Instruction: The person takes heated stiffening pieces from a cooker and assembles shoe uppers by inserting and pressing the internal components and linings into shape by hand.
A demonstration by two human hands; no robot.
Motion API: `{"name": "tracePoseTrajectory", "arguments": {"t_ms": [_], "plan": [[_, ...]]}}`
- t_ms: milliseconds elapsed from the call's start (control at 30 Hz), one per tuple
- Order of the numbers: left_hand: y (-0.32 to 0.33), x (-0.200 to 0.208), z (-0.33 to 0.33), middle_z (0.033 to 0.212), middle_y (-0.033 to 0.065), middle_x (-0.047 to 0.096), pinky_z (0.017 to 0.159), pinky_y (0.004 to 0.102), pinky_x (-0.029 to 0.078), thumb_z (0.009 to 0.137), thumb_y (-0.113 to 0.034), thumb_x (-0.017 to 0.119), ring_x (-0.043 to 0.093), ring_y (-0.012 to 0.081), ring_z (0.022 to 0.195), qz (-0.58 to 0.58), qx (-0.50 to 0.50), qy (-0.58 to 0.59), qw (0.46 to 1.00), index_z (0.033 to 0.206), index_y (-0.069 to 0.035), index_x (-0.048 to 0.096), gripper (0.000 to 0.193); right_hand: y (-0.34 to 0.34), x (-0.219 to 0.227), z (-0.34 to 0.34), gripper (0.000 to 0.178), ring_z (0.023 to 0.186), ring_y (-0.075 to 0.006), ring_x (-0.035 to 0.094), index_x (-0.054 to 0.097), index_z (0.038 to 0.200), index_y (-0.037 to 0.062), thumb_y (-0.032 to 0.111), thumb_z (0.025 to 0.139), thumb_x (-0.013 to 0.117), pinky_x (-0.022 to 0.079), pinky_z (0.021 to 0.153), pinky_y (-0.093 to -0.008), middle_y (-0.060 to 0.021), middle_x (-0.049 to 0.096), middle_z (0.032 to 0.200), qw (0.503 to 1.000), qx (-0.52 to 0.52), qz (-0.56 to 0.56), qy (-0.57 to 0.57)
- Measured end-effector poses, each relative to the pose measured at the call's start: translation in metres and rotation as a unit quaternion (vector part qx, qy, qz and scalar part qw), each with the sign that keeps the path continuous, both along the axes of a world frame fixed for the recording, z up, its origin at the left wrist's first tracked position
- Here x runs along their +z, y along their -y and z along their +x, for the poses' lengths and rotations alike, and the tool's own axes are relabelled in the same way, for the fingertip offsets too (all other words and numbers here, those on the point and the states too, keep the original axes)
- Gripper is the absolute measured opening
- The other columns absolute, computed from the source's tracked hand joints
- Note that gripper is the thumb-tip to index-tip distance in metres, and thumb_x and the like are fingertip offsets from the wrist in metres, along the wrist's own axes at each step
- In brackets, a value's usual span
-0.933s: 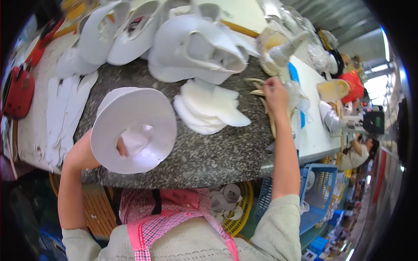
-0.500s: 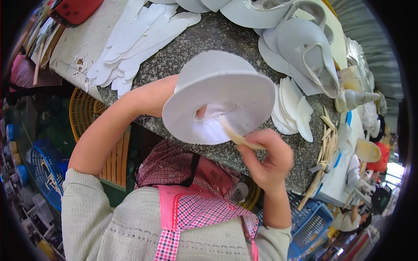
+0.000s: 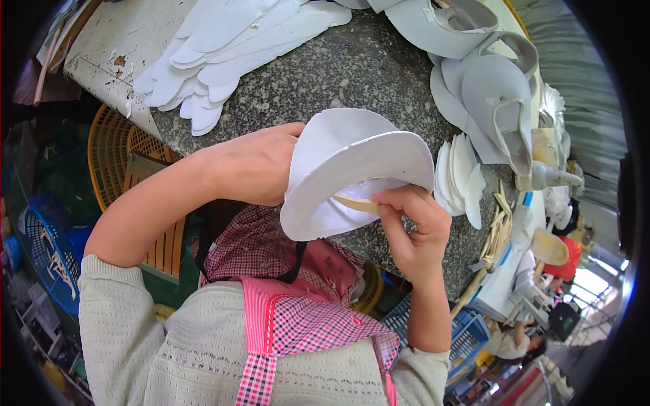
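1. While my left hand (image 3: 261,162), back upward, meets the side of the white brimmed form (image 3: 352,166), its fingers are hidden; grip, I cannot tell.
2. My right hand (image 3: 416,233), angled upward, pinches a pale strip (image 3: 353,202) at the form's mouth.
3. Form tilted, by the speckled tabletop (image 3: 379,81) edge.

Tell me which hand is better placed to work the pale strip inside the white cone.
Likely the right hand: it pinches the pale strip at the mouth of the white cone; the left hand is outside it, fingers mostly hidden.
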State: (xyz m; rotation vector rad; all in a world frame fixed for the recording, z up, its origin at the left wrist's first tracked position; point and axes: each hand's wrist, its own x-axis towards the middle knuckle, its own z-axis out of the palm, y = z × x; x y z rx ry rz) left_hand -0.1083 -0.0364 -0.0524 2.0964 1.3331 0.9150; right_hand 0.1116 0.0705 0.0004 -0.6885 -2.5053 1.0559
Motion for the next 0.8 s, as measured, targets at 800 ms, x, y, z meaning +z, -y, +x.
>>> {"name": "tracePoseTrajectory", "arguments": {"t_ms": [800], "plan": [[0.002,-0.001,0.014,0.122,0.0104,0.052,0.107,0.0421,0.027,0.083,-0.024,0.054,0.043,0.0286,0.120,-0.042,0.005,-0.025,0.999,0.119,-0.012,0.053,0.037,0.005,-0.013,-0.012,0.018,0.066,-0.0233,0.062,0.065,0.089,0.0077,0.004,0.072,0.067,0.049,0.058,-0.0317,-0.0077,0.063,0.083,0.959,-0.002,0.269,0.091]]}}
